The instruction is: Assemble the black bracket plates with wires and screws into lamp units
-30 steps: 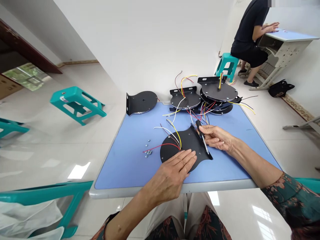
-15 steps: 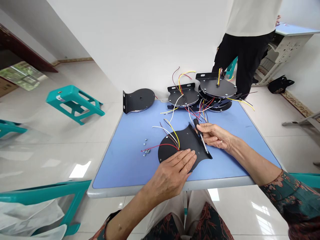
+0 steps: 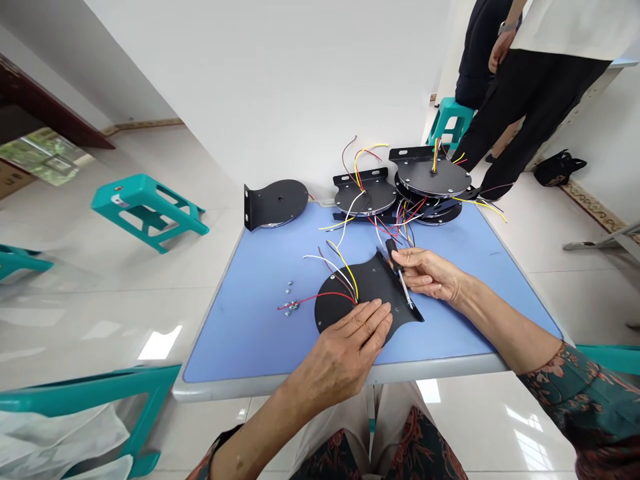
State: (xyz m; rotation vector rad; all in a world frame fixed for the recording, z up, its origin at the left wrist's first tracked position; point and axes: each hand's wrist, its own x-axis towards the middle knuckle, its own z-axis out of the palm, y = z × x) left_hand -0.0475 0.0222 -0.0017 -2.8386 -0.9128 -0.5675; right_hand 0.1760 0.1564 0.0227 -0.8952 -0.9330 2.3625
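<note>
A black metal plate (image 3: 367, 287) with a rounded end and a bent-up flange lies on the blue table in front of me. Red, white, yellow and brown wires come out of its centre. My left hand (image 3: 353, 343) rests flat on the plate's near side, fingers stretched out. In my right hand (image 3: 425, 273) is a screwdriver (image 3: 404, 288), gripped by its black handle with the shaft slanting down along the flange. Its tip is close to the plate's near right corner. Several small metal screws (image 3: 291, 305) lie left of the plate, partly under the red wire.
At the back right stand stacked black round plates (image 3: 435, 179) with trailing wires, beside another wired one (image 3: 365, 197). A single black plate (image 3: 283, 200) is at the back left. Teal stools (image 3: 147, 200) stand around. A person in black trousers (image 3: 535, 107) stands beyond the table.
The standing person has shifted to the right, and another person's dark clothing and a teal stool now show behind. My hands, the screwdriver and the plate have barely moved.
</note>
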